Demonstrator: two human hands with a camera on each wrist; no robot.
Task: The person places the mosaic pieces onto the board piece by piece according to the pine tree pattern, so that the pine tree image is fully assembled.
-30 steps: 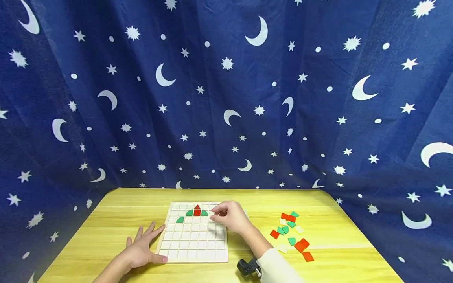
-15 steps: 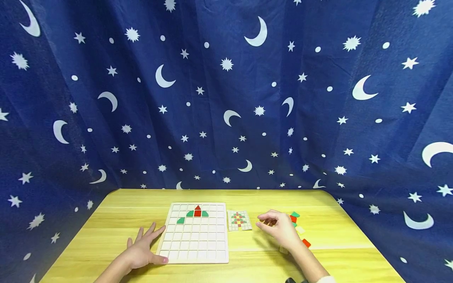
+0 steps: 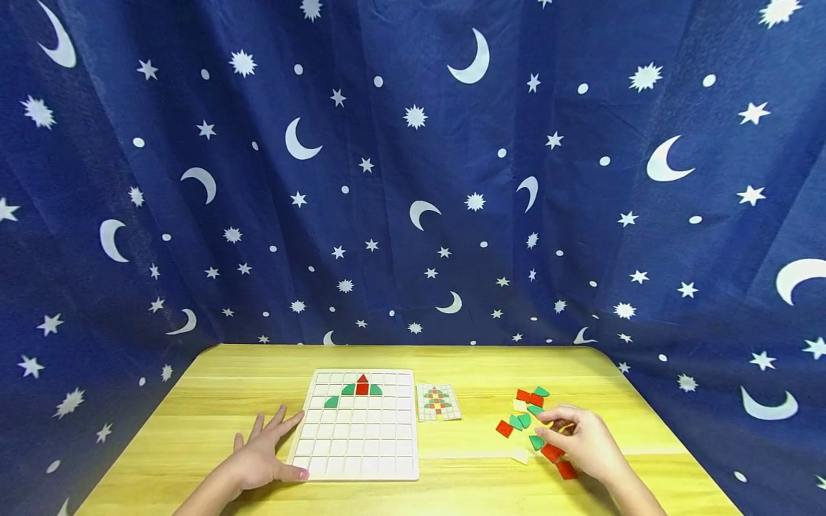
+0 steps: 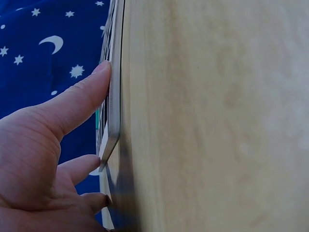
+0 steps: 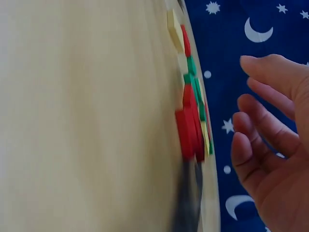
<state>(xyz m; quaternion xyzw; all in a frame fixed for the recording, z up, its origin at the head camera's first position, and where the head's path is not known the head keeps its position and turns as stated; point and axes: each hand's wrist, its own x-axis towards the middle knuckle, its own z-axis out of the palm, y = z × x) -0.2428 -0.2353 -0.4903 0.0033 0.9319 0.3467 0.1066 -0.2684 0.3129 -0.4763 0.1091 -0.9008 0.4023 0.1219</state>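
Note:
My left hand (image 3: 257,457) lies with spread fingers at the left edge of a white grid board (image 3: 351,448); its thumb rests on the near corner. On the board sit a red triangle (image 3: 363,378), a red square (image 3: 362,389) beneath it, and green quarter-circles on both sides, one a row lower at left (image 3: 331,402). My right hand (image 3: 584,438) hovers over loose coloured tiles at the right, fingers loosely bent. In the right wrist view, nothing sits between the right thumb and fingers (image 5: 253,113), and the red tiles (image 5: 186,133) stand apart from them.
A pattern card (image 3: 439,402) with a red, green and yellow tree-like figure lies right of the board. Loose red, green and pale yellow tiles (image 3: 520,455) are scattered on the wooden table (image 3: 471,473). A dark blue star-and-moon curtain (image 3: 413,179) hangs behind.
My right hand has moved from the board's upper right, past the pattern card, to above the loose tiles. The card has come into view. My left hand stays at the board's edge.

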